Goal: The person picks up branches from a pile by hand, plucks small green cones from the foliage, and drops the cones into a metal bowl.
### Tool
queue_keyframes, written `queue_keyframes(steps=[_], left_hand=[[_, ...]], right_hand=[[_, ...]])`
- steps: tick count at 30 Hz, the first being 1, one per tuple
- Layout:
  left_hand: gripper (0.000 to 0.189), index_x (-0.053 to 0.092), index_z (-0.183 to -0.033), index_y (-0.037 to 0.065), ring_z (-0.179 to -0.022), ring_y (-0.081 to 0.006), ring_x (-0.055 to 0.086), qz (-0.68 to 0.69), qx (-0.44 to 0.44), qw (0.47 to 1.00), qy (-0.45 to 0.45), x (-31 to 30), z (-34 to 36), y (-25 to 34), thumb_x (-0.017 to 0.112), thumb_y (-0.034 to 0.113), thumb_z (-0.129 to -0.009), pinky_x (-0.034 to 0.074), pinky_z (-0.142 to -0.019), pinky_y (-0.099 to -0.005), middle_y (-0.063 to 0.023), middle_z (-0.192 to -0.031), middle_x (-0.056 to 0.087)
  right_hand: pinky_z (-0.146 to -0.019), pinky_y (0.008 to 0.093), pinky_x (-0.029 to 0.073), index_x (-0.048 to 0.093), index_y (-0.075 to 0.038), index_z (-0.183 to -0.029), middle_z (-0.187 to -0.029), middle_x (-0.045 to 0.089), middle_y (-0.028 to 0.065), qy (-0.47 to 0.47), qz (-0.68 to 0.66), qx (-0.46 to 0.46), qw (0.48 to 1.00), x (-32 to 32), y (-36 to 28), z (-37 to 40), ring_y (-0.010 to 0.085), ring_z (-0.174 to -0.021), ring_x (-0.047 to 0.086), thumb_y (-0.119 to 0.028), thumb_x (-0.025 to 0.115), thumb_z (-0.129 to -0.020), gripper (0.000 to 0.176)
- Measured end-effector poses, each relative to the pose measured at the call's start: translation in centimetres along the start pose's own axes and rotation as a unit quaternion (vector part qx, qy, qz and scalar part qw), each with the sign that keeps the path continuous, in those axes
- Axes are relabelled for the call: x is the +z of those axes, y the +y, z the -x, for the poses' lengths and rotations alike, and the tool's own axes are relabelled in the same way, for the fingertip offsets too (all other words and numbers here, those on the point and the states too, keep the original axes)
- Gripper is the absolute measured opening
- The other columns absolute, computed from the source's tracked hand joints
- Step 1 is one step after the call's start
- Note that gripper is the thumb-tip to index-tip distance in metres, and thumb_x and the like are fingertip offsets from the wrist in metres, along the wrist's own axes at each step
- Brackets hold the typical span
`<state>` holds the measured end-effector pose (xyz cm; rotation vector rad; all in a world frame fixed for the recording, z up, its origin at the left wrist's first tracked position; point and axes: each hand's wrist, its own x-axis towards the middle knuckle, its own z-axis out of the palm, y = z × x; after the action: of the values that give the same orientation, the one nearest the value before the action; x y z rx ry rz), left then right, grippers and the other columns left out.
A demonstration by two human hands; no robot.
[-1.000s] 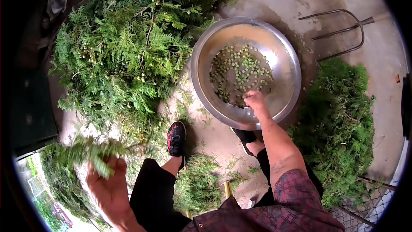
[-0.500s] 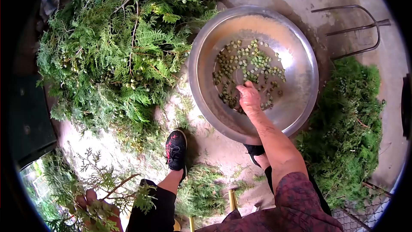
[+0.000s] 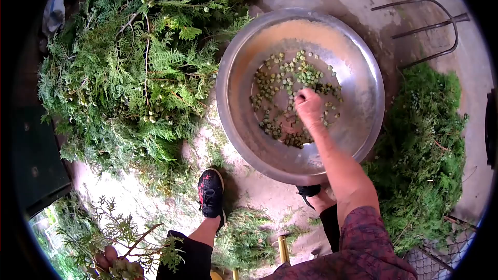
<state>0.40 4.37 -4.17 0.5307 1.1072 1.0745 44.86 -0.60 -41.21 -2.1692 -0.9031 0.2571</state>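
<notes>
A large metal bowl sits on the concrete ground and holds several small green cones. My right hand reaches into the bowl with its fingers curled down among the cones; what it holds is hidden. My left hand is at the bottom left edge, gripping a leafy cypress sprig by its stem. A big pile of cut cypress branches lies left of the bowl.
A second heap of green sprigs lies right of the bowl. A metal pitchfork head rests on the concrete at the top right. My black shoe stands below the bowl, with loose sprigs between my legs.
My right hand has moved from the bowl's near rim further in among the cones. My left hand, with its sprig, has dropped lower to the bottom left edge.
</notes>
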Motion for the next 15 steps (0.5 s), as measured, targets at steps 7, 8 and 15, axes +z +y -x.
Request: queue_keyframes(steps=[7,8,15], left_hand=[[0.044,0.04,-0.127,0.007,-0.096,-0.0203,0.051,-0.01,0.006,1.0,0.013,0.0,0.2,0.1,0.052,0.012,-0.085,0.042,-0.081,-0.0366,-0.0124,-0.122,0.044],[0.044,0.04,-0.127,0.007,-0.096,-0.0203,0.051,-0.011,0.006,1.0,0.015,0.0,0.2,0.1,0.052,0.012,-0.085,0.042,-0.081,-0.0365,-0.0123,-0.122,0.044],[0.043,0.039,-0.127,0.007,-0.093,-0.0199,0.051,-0.018,0.01,1.0,0.019,0.1,0.1,0.1,0.052,0.012,-0.085,0.044,-0.079,-0.0362,-0.0119,-0.12,0.045]], right_hand=[[-0.064,0.0346,0.047,0.063,-0.008,-0.082,-0.079,0.057,0.012,-0.1,-0.005,-0.024,0.995,-1.1,-0.6,0.6,0.0274,-0.073,0.058,0.002,0.059,-0.066,0.019],[-0.065,0.0348,0.047,0.064,-0.008,-0.082,-0.08,0.056,0.0112,-0.117,0.003,-0.035,0.993,-0.8,-1.0,1.1,0.0281,-0.074,0.058,0.002,0.059,-0.066,0.019],[-0.064,0.0325,0.05,0.056,-0.008,-0.071,-0.084,0.045,0.0089,-0.216,0.248,-0.186,0.926,1.2,-3.4,4.1,0.0244,-0.077,0.057,-0.002,0.057,-0.063,0.01]])
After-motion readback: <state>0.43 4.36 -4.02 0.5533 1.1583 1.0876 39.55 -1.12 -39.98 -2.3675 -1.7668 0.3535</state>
